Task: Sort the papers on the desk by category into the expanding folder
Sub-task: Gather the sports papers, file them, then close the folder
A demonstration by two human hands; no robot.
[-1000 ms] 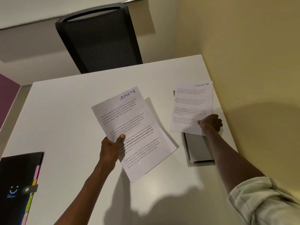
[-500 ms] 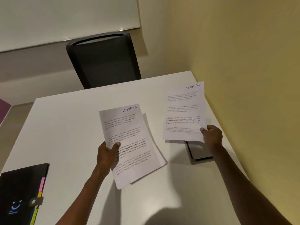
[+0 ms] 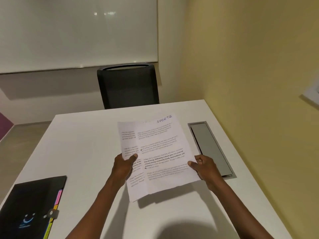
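Two printed sheets now overlap above the middle of the white desk point(image 3: 82, 152). The front sheet point(image 3: 164, 152) has "SPORTS" handwritten in blue at its top right; my right hand point(image 3: 205, 168) pinches its lower right edge. The rear sheet point(image 3: 128, 140) sticks out to the left and below; my left hand point(image 3: 123, 167) grips its left edge, thumb on the print. A black expanding folder point(image 3: 29, 207) lies shut at the desk's near left corner, with pink and yellow tabs along its right side and a clasp strap.
A grey cable hatch point(image 3: 209, 149) is set into the desk just right of my right hand. A black mesh chair point(image 3: 128, 87) stands behind the far edge. A yellow wall point(image 3: 250, 83) runs close along the right side.
My right hand carried its sheet left from above the cable hatch and laid it over the sheet in my left hand. The hatch is now uncovered. The view tilted upward.
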